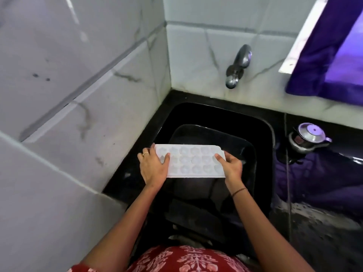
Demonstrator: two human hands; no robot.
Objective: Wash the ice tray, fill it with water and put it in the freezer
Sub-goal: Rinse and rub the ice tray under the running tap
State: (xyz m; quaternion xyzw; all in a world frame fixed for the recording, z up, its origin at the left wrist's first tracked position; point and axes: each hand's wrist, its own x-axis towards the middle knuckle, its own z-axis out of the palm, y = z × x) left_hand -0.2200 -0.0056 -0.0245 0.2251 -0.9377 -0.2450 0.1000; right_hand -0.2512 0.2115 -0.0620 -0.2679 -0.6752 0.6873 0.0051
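A white plastic ice tray (193, 160) with several small moulded cups is held level over the black sink (263, 138). My left hand (154, 166) grips its left end, thumb on top, a ring on one finger. My right hand (230, 166) grips the right end, thumb resting on the cups. The tray's cups face up; I cannot tell whether they hold water. A steel tap (238, 65) sticks out of the tiled wall above and behind the sink. No water runs from it.
Tiled walls close in on the left and back. A black countertop (314, 193) lies right of the sink, with a small steel pot with lid (308, 138) near the back. A purple curtain (334, 55) hangs at upper right.
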